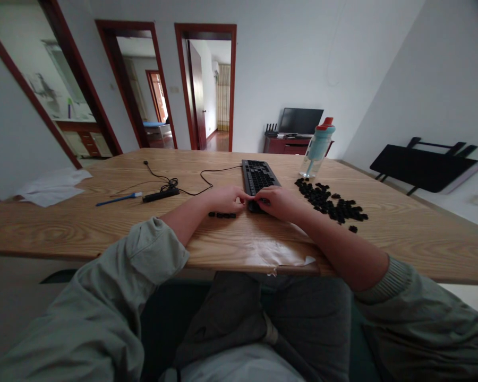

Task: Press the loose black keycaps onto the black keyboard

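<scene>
A black keyboard (258, 175) lies lengthwise on the wooden table (103, 223), its near end under my hands. My left hand (225, 199) and my right hand (276, 202) meet at that near end, fingers curled and pinched together over the keys. What the fingertips hold is too small to make out. A short row of black keycaps (222, 215) lies on the table just below my left hand. A heap of several loose black keycaps (334, 204) spreads to the right of my right hand.
A teal water bottle with a red cap (317, 147) stands behind the keycap heap. A blue pen (118, 199), a black stick-shaped device (160, 194) and the keyboard's cable (207, 178) lie left of the keyboard. White paper (51, 185) sits at the far left edge.
</scene>
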Demonstrator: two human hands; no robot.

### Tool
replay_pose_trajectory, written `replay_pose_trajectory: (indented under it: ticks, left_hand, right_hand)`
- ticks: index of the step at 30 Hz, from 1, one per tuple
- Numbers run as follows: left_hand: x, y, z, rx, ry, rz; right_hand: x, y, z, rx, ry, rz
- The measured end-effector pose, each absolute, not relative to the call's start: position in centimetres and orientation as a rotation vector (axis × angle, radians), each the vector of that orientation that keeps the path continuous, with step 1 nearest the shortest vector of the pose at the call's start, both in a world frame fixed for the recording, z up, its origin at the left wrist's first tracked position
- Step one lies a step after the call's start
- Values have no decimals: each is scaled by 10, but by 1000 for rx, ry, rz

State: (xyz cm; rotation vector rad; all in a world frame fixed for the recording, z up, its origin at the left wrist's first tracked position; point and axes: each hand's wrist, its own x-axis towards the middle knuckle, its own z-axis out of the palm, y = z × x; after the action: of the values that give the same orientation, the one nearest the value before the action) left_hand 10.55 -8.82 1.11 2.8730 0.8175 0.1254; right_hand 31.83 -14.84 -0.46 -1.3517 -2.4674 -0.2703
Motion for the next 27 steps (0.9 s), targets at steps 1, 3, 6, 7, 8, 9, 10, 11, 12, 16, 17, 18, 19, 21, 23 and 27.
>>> replay_pose_trajectory:
  ticks: [1,3,6,7,8,9,10,11,12,16,17,18,19,21,23,27]
  left_hand:
    - [106,-89,11,2866,821,111]
    - [105,-89,12,2847,832,80]
    - [105,-90,12,2825,852,61]
    - [104,-89,12,2822,855,64]
    - [104,-89,11,2822,854,74]
    - [103,-88,11,2828,847,91]
    - [102,-87,10,2835,836,116]
    - [102,-86,10,2843,823,143]
    - [101,-85,9,2850,812,166]
    - [100,-83,8,2856,794,161]
    - [100,-83,8,2857,794,146]
    - [100,-83,8,2859,793,139]
    - [101,-84,8,2861,793,137]
    - [102,-84,7,2862,795,147]
    - [102,-84,7,2856,791,154]
    - [102,-84,8,2857,772,185]
  right_hand:
    - [319,-148,-5,-1345,-2467,-267]
    - [319,-148,-7,-1343,-2461,-246]
    - [319,-148,-7,-1382,-2426,-189]
    - [319,-148,-7,-1399,-2412,-175]
    - [319,-149,-7,-1409,-2404,-165]
    - [319,-149,-7,-1411,-2403,-160]
    - [318,-150,-6,-1405,-2404,-159]
    - [318,-150,-6,-1392,-2405,-160]
    - [318,-150,-6,-1377,-2406,-161]
    - [319,-150,-5,-1359,-2413,-141]
    - [319,-150,-5,-1369,-2413,-134]
    - [319,-149,-6,-1376,-2409,-130]
    - [319,-148,-6,-1380,-2403,-126]
    - [320,-147,-7,-1376,-2386,-117]
    - [321,-146,-7,-1375,-2374,-100]
    - [324,-145,-8,-1359,-2396,-79]
